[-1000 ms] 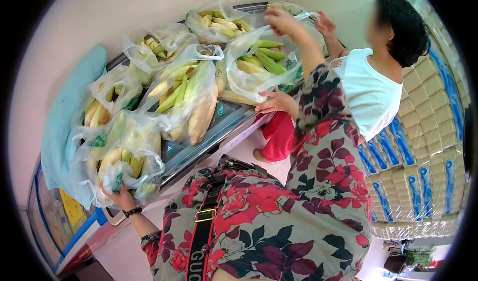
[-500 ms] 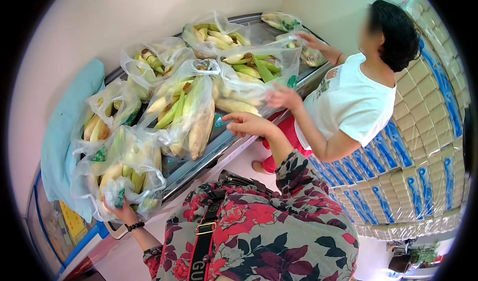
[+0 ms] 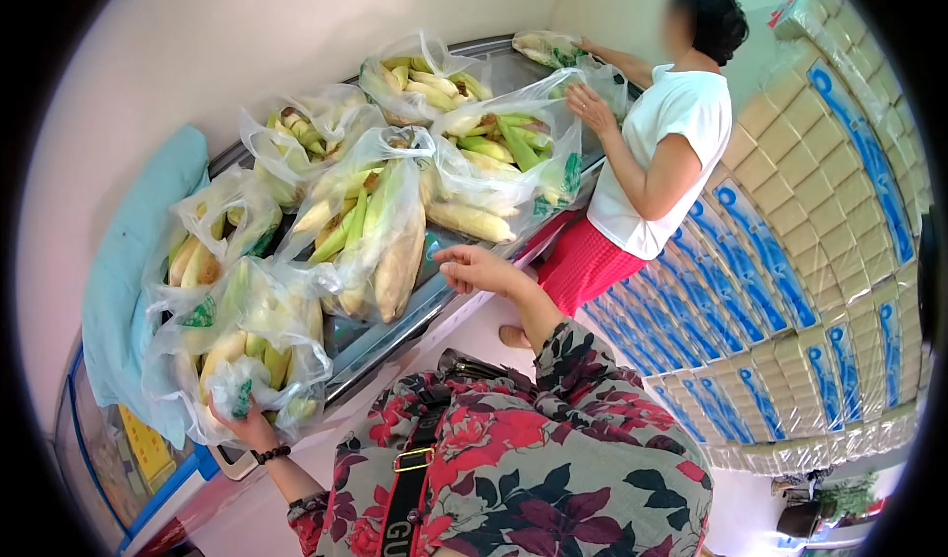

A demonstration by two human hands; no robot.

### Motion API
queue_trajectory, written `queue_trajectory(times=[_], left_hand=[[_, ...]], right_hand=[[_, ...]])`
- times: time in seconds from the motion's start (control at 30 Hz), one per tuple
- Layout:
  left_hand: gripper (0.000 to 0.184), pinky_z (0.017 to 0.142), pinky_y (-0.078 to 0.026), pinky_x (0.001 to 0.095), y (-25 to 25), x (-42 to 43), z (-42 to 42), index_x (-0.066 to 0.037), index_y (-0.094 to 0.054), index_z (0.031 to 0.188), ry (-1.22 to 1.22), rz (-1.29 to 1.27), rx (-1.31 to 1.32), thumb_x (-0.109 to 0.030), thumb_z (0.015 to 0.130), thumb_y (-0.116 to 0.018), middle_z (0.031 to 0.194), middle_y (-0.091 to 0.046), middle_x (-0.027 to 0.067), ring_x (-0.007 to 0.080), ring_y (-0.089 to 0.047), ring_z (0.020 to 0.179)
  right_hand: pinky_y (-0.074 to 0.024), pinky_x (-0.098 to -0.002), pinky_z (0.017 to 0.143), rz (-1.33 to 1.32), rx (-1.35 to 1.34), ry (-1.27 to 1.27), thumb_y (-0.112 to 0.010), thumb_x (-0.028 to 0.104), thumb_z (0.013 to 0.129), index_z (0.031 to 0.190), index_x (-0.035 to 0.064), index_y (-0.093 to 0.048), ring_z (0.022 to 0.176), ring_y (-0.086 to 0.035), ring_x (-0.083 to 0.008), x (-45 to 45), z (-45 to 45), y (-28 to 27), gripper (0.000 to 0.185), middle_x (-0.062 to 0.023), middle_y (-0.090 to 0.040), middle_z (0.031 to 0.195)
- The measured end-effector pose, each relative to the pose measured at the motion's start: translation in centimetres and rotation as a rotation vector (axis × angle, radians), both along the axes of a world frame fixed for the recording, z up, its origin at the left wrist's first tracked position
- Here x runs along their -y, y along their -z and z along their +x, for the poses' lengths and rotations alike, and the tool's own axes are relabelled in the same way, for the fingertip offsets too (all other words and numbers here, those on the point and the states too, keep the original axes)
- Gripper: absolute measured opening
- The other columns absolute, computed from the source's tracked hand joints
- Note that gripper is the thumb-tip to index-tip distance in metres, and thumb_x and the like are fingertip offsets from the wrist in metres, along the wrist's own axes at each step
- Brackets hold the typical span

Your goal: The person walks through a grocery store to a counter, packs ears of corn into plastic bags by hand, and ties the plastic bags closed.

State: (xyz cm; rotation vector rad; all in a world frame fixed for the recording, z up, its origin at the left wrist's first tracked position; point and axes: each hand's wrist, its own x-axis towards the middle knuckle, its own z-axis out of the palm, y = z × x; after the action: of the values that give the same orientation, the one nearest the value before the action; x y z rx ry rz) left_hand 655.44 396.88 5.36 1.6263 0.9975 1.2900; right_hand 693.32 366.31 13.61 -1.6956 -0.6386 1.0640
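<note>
My left hand (image 3: 247,429), with a dark beaded bracelet at the wrist, grips a crumpled plastic bag (image 3: 232,384) with a green print. It is against the front of a clear bag of corn (image 3: 267,345) at the lower left. My right hand (image 3: 476,269) hovers at the freezer's front edge, index finger extended, holding nothing. Beside it lie a tall bag of corn (image 3: 370,226) and an open bag of green and pale corn (image 3: 499,152). One husked ear (image 3: 471,221) sticks out below that open bag.
More bagged corn stands behind on the freezer top (image 3: 504,68). A light blue cloth (image 3: 143,261) lies at the left. At the right a person in a white top (image 3: 667,152) reaches over the far end. Wrapped packs (image 3: 790,261) are stacked behind them.
My right hand has come down from the open bag's handles and now hovers by the front edge. That bag has slumped. The other person has moved back toward the far end. My left hand stays put.
</note>
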Motion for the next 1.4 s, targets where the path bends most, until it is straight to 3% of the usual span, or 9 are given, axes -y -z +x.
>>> queue_trajectory(times=[0.57,0.67,1.4], left_hand=[[0.069,0.103,-0.033,0.0354,0.4,-0.1,-0.2,-0.009,-0.032,0.136,0.004,-0.007,0.035,0.008,0.077,-0.063,0.135,-0.039,0.0122,0.0246,-0.04,0.122],[0.07,0.1,-0.037,0.035,0.5,-0.1,-0.2,-0.008,-0.031,0.137,-0.019,0.033,-0.001,0.008,0.077,-0.064,0.133,-0.041,0.0121,0.0241,-0.043,0.119],[0.073,0.101,-0.034,0.0343,0.9,-0.4,-0.5,-0.01,-0.032,0.137,0.05,0.01,0.074,0.008,0.075,-0.065,0.135,-0.039,0.0112,0.0236,-0.042,0.12]], right_hand=[[-0.0453,-0.0215,0.057,0.013,-0.055,-0.011,-0.054,0.023,0.092,0.123,0.0042,-0.052,0.063,-0.054,-0.0079,-0.1,-0.5,0.4,0.036,-0.0001,-0.057,0.077],[-0.0452,-0.0215,0.057,0.013,-0.065,-0.002,-0.054,0.023,0.092,0.123,0.0044,-0.052,0.063,-0.054,-0.0078,-0.1,-0.6,0.4,0.037,0.0002,-0.057,0.077],[-0.046,-0.0214,0.056,-0.017,-0.071,-0.002,-0.052,0.023,0.092,0.122,0.0035,-0.052,0.063,-0.055,-0.0078,0.2,-1.3,1.1,0.035,0.0,-0.058,0.077]])
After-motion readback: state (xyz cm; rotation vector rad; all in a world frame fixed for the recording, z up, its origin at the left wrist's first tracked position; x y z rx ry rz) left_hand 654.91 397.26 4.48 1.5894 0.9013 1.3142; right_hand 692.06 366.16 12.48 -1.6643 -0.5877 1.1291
